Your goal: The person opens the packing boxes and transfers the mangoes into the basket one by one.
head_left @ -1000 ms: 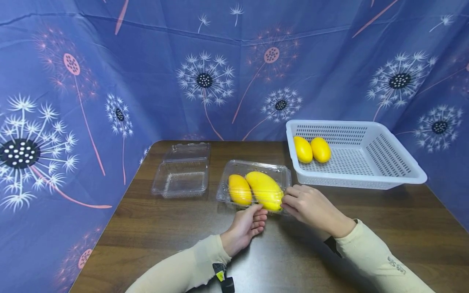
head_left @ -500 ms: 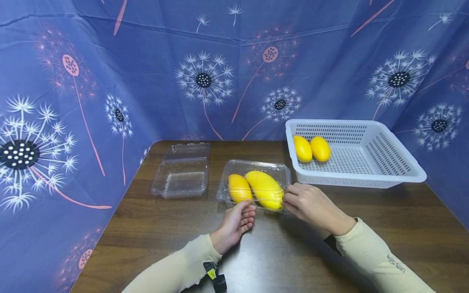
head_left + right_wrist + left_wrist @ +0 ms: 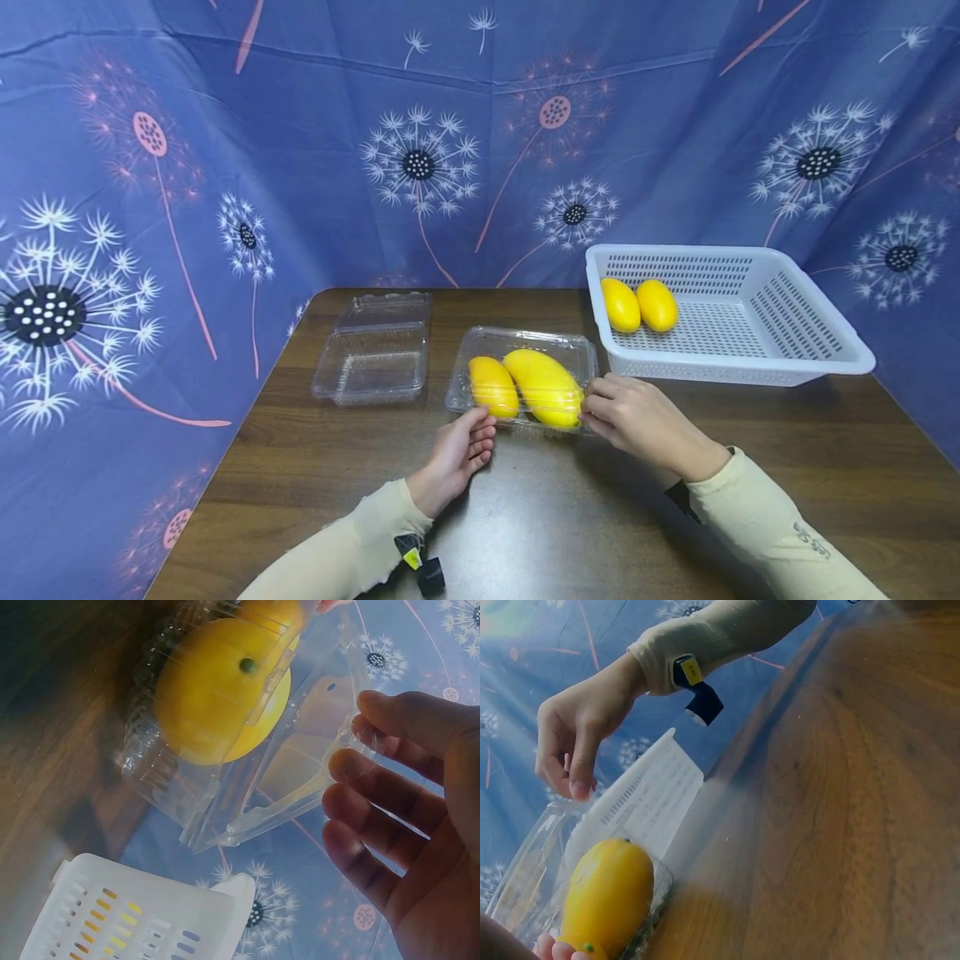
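A clear plastic clamshell container sits mid-table with two yellow mangoes in it, a smaller one at left and a larger one at right. Its clear lid slants over the fruit, the edge standing apart from the base in the right wrist view. My right hand pinches that lid's edge near the front right corner. At the front left, my left hand grips the container's rim, thumb uppermost and other fingers loosely curled. In the left wrist view its fingertips overlap the bottom of a mango.
Left of the container lies a second clear clamshell, lid folded back, with nothing inside. A white perforated basket stands at the back right with two mangoes at its left end. A blue dandelion-print cloth hangs behind the wooden table.
My left hand has slid left along the container's front edge, from near the larger mango to below the smaller one. My right hand has stayed at the right corner.
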A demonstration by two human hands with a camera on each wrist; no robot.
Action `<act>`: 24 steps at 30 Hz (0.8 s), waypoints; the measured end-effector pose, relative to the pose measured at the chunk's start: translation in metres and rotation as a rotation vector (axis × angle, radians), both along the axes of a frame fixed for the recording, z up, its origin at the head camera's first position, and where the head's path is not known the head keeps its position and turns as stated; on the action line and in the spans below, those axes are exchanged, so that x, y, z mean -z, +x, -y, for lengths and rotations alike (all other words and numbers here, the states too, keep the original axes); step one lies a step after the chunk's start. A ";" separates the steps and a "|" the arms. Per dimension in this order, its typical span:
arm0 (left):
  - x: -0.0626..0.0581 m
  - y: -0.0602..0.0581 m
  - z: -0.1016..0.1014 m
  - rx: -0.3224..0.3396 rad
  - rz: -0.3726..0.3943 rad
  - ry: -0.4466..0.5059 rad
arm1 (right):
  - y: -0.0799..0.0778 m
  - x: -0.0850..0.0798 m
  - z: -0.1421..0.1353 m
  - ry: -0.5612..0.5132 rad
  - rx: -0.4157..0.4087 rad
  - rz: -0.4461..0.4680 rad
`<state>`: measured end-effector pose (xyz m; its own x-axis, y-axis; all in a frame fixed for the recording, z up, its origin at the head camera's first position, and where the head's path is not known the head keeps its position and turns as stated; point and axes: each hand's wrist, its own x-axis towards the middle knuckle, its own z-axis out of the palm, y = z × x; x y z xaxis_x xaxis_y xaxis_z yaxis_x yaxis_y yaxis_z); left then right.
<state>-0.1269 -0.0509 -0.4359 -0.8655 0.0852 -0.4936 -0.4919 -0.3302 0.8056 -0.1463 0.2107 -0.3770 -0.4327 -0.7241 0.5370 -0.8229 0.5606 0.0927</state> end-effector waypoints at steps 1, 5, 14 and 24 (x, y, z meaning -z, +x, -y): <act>0.000 0.000 0.001 -0.002 -0.001 -0.003 | 0.000 0.001 0.000 -0.001 -0.001 0.000; 0.001 0.001 0.006 -0.020 -0.002 -0.014 | -0.001 0.003 -0.001 -0.003 -0.008 0.002; 0.000 0.001 0.009 -0.041 -0.014 -0.019 | 0.002 0.006 -0.001 0.021 0.036 0.016; 0.000 0.001 0.010 -0.044 -0.022 -0.033 | 0.006 0.016 0.005 0.058 0.103 0.002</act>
<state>-0.1257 -0.0610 -0.4364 -0.8789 0.0308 -0.4759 -0.4592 -0.3240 0.8271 -0.1398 0.2056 -0.3933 -0.5071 -0.7061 0.4943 -0.7617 0.6355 0.1263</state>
